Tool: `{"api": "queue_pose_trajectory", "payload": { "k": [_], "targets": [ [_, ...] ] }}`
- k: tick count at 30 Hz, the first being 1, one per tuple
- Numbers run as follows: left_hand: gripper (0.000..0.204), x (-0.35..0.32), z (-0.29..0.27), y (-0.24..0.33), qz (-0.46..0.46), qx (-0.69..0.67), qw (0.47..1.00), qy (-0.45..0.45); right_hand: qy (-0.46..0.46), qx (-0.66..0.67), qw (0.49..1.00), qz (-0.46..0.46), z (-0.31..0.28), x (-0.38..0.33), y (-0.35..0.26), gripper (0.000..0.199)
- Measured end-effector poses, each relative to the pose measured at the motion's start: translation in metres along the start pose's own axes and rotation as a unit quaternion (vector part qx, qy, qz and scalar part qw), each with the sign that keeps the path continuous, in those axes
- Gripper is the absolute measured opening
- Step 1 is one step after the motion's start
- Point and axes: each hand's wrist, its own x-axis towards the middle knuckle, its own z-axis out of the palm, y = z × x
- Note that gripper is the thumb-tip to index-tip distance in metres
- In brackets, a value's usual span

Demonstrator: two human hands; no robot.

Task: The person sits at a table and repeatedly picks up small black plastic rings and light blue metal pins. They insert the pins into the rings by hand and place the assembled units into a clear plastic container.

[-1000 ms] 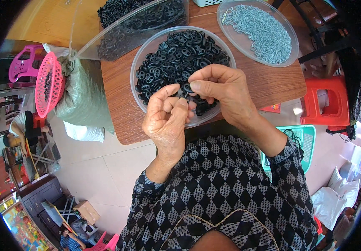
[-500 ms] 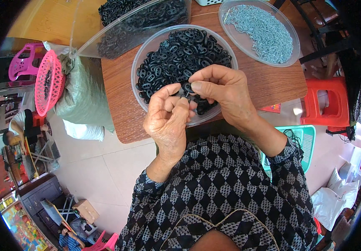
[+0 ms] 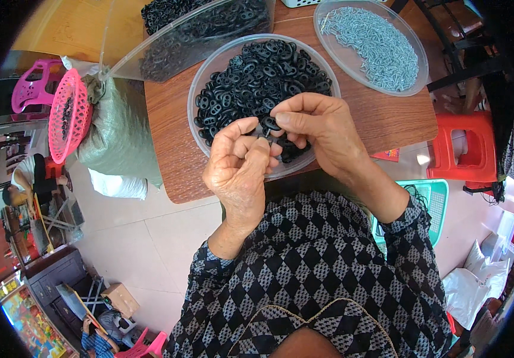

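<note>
Over a round clear tub heaped with small black two-hole plastic pieces, both of my hands meet. My right hand pinches one black plastic piece between thumb and forefinger. Just below it, my left hand has its thumb and fingers closed on a small silver screw, whose upper end meets the underside of the black piece. Most of that screw is hidden by the fingertips. To the right, a round clear lid carries a pile of silver screws.
A large clear bin with more black pieces stands at the table's far left. A pink basket rests by a green sack. Red stools and a green basket are on the right. Other people sit at far left.
The black piece in my right fingers has tilted slightly, showing more of its face. Both hands stay nearly in place. At far left, a seated person has shifted posture.
</note>
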Motion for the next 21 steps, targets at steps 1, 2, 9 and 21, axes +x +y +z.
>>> {"api": "queue_pose_trajectory", "payload": {
  "k": [1, 2, 9, 21],
  "targets": [
    [0.024, 0.0000, -0.0003, -0.0004, 0.001, -0.005, 1.000, 0.000, -0.002, 0.005, 1.000, 0.003, -0.0003, 0.0001, 0.0001, 0.012],
    [0.024, -0.0001, -0.0008, -0.0011, 0.001, -0.009, 1.000, 0.000, -0.004, 0.010, 1.000, 0.005, -0.0006, 0.0002, 0.0001, 0.013],
    [0.023, -0.0006, -0.0001, 0.0003, -0.004, 0.006, 1.000, 0.003, -0.008, 0.014, 1.000, 0.004, 0.0002, 0.0001, 0.0004, 0.013],
    [0.023, -0.0001, -0.0011, -0.0020, -0.004, 0.008, 1.000, 0.005, 0.001, -0.069, 0.995, -0.070, 0.0040, -0.0053, 0.0007, 0.014]
  ]
}}
